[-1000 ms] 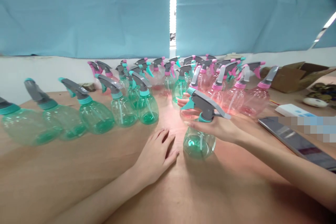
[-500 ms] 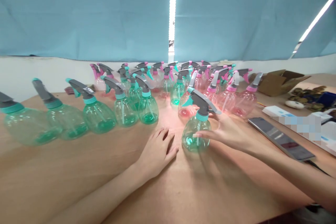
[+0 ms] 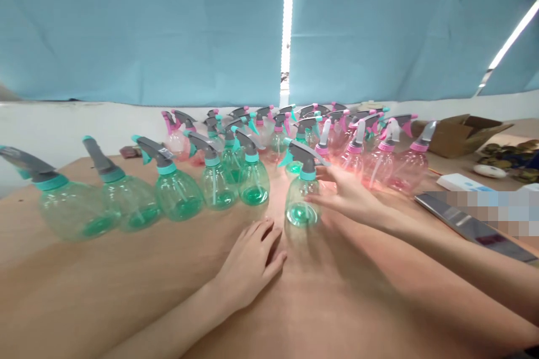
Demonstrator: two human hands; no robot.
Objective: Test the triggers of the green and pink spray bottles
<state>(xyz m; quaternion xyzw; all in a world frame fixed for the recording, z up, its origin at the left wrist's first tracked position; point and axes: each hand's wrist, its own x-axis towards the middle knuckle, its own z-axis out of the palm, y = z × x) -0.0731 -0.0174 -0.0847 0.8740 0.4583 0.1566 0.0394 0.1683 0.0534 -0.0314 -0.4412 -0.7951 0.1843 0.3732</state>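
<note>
My right hand (image 3: 347, 196) touches the side of a green spray bottle (image 3: 300, 199) with a grey trigger head and teal collar, standing upright on the wooden table (image 3: 126, 280). Its fingers are stretched along the bottle, not wrapped round it. My left hand (image 3: 248, 261) lies flat and open on the table, just in front and left of that bottle. A row of green spray bottles (image 3: 177, 190) runs off to the left. Several pink spray bottles (image 3: 379, 165) stand behind my right hand.
More green and pink bottles crowd the back of the table by a white wall ledge and blue curtain. To the right lie a dark flat tablet (image 3: 471, 227), a white box (image 3: 457, 182) and an open cardboard box (image 3: 463, 134).
My right hand set the green bottle down from the air, then pushed it away toward the row, and its grip loosened to a flat touch. My left hand stayed put.
</note>
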